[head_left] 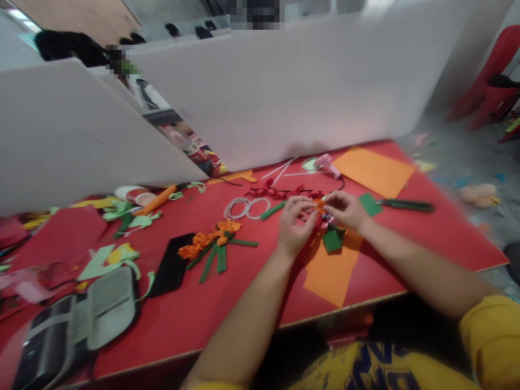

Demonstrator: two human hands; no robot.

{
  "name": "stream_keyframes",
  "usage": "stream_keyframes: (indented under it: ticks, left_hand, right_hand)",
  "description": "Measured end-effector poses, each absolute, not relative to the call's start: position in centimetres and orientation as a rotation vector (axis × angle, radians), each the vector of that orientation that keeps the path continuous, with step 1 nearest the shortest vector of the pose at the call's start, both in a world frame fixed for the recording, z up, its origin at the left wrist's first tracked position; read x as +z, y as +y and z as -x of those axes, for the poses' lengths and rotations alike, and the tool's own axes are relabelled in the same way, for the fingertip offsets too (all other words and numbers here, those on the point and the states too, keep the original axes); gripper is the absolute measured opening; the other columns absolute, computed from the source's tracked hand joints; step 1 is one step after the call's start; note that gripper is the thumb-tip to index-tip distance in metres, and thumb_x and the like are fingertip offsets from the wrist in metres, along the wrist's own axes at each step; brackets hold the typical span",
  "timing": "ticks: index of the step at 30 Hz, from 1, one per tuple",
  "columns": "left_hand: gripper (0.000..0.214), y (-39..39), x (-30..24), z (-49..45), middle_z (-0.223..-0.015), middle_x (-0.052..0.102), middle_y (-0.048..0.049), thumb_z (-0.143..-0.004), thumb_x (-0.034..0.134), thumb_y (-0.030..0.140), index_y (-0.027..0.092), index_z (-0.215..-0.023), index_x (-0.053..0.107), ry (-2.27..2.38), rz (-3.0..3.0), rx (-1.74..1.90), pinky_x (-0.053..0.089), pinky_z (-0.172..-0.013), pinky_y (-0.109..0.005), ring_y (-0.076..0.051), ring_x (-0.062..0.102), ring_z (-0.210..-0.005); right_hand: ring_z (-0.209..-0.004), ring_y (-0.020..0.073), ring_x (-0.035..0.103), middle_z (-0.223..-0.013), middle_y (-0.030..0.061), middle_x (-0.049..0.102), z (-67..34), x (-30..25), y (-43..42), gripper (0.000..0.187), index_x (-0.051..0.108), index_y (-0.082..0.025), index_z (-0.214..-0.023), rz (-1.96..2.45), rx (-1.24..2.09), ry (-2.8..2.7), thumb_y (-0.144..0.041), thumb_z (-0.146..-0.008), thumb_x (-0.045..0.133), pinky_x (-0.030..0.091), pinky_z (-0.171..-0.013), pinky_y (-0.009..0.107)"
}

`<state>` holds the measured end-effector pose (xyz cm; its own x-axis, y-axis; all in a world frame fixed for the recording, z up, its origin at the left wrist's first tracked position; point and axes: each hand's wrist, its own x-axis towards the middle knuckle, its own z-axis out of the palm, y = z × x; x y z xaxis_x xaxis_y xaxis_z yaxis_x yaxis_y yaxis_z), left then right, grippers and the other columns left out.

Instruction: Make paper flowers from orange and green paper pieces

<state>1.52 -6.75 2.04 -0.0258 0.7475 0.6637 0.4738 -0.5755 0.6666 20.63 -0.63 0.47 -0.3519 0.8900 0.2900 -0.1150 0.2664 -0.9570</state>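
Both hands meet over the red table and pinch a small orange paper flower between their fingertips. My left hand holds it from the left, my right hand from the right, fingers of both curled closed. Under the hands lie a green paper piece and an orange sheet. Left of my left hand lie several finished orange paper flowers with green stems.
A pink glue gun, a large orange sheet, scissors with green handles, white rings and red paper flowers lie farther back. Paper scraps and an open grey case sit left. White partition boards stand behind. Red chairs stand at right.
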Motion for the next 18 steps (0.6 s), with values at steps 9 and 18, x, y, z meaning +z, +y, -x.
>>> stream_keyframes:
  ticks: [9,18]
  left_hand:
    - [0.01,-6.75,2.29,-1.4,-0.111,0.07,-0.0056,-0.098,0.075,0.024,0.021,-0.107,0.075,1.432,-2.097,1.587,0.056,-0.061,-0.02,-0.01,0.067,-0.075]
    - [0.004,-6.6,2.0,-1.65,-0.111,0.067,-0.0072,-0.095,0.076,0.021,0.022,-0.098,0.075,1.277,-2.08,1.54,0.064,-0.07,-0.025,-0.017,0.072,-0.096]
  right_hand:
    - [-0.069,0.0173,0.071,-0.083,0.0029,0.078,-20.63,0.83,-1.0,0.029,0.075,-0.022,-0.094,0.746,1.232,-1.575,-0.045,-0.082,0.088,0.06,-0.065,0.03]
    - [-0.067,0.0172,0.07,-0.083,0.0032,0.078,-20.67,0.79,-0.96,0.027,0.074,-0.022,-0.093,0.788,1.171,-1.577,-0.044,-0.083,0.085,0.058,-0.061,0.029]
